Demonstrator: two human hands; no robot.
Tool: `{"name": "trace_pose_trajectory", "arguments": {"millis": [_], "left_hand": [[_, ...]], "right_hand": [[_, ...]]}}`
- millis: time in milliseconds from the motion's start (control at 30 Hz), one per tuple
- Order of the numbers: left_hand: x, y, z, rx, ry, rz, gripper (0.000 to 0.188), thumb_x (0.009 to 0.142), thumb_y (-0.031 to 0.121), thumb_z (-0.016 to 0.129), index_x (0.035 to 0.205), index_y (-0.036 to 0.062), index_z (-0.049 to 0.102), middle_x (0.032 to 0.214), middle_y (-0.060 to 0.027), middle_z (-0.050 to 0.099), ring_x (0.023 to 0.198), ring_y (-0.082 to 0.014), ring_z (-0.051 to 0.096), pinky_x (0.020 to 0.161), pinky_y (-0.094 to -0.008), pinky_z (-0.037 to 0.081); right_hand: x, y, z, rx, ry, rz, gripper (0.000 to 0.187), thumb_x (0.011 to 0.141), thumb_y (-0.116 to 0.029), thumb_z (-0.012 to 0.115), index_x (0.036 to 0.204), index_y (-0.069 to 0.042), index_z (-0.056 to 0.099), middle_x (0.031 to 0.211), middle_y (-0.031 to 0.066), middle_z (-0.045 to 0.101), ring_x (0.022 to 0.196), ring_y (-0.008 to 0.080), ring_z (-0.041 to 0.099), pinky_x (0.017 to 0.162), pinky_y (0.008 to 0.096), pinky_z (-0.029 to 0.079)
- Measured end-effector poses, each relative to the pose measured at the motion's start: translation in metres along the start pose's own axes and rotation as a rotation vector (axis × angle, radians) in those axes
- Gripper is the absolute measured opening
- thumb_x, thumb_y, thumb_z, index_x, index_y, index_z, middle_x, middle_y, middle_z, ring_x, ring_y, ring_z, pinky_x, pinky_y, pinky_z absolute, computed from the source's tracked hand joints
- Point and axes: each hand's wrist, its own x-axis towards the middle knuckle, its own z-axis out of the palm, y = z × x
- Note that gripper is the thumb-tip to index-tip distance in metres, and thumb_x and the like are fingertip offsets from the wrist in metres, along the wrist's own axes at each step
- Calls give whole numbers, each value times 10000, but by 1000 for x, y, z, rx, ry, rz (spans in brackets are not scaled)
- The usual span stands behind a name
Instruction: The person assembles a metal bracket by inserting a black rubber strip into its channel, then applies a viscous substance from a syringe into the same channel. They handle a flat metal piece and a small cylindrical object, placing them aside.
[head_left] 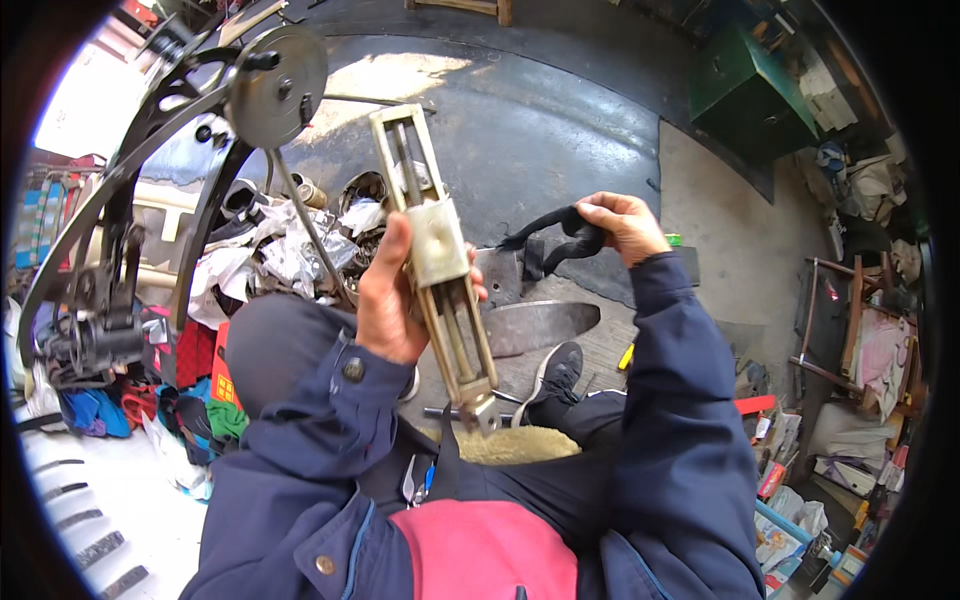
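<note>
The fingers (478, 290) of the left hand (388, 300) are wrapped tight around the middle of a long, pale metal slide frame with two parallel rails and a square block set between them (436, 255). The hand holds it nearly upright in front of the chest, its lower end just above a tan fleecy pad on the lap (510, 443) and its upper end tilted away, toward the floor. The right hand (620, 225) is raised beside it, a little apart, with its fingers (592, 215) pinched together on a limp strip of black cloth (555, 240) that droops toward the frame without touching it.

To my eye the frame is long and top-heavy, so a grip at the block, as now, looks the steadiest; the cloth would do best kept taut and short, since loose ends could snag in the gap between the rails.

Farther out, a grey sneaker (555, 372) rests on the dark rubber floor mat (520, 130), next to a flat, curved sheet of bare steel (535, 325). To the left rises a black cast-iron machine frame with a grey round wheel (275, 75); it stands close to the upper end of the slide and could get in the way of a wide swing. Behind the left hand lies a heap of crumpled white and grey scraps and tins (290, 250). A green metal box (745, 90) sits well apart at the upper right, and cluttered wooden racks (860, 330) line the right side.
</note>
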Motion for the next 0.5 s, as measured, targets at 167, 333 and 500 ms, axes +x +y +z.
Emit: {"name": "trace_pose_trajectory", "arguments": {"millis": [167,333,500], "left_hand": [[4,-3,14,8,-18,42,731,921,673,672,1268,36,582,993,-199,699,834,-302,741,758,-491,645],[10,-10,23,45,40,166,714,914,646,700,1244,19,607,964,-189,706,798,-300,753,710,-478,657],[8,-15,25,45,47,185,600,938,566,723,1214,37,653,942,-113,737,786,-238,753,708,-406,653]], "right_hand": [[-111,-70,18,-153,-47,-150,293,933,-77,727,1207,23,703,1113,47,720,1016,105,658,896,242,517],[-170,-58,62,-159,124,-227,142,935,-34,740,1066,18,731,960,9,731,893,72,653,849,233,520],[-172,-27,114,-292,96,-386,109,927,5,722,1034,20,734,928,34,720,839,94,661,759,248,529]]}}
